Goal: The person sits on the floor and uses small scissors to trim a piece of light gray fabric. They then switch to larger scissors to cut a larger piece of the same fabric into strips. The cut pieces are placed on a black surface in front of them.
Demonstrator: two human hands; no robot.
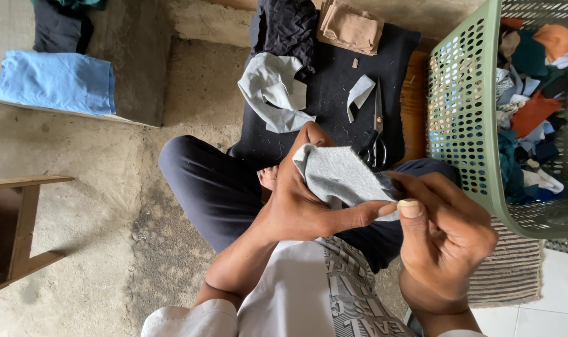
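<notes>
So your two hands meet on the fabric scrap [337, 178]: left hand [296, 200] has it from the left, right hand [443, 234] pinches its right edge, and that pinch is your grip. Just beyond the grip the scissors [376, 140] lie on the mat [334, 93]. Further out on that mat sit a small cut strip [359, 93], then left of it a crumpled cloth piece [273, 90], and at the far edge a folded stack [351, 26]. Right of the grip stands the basket [465, 118] with scraps piled in it. Way off left, a folded cloth [53, 81] rests on a ledge, and a wooden stool [19, 231] stands on the floor, nearer you.
</notes>
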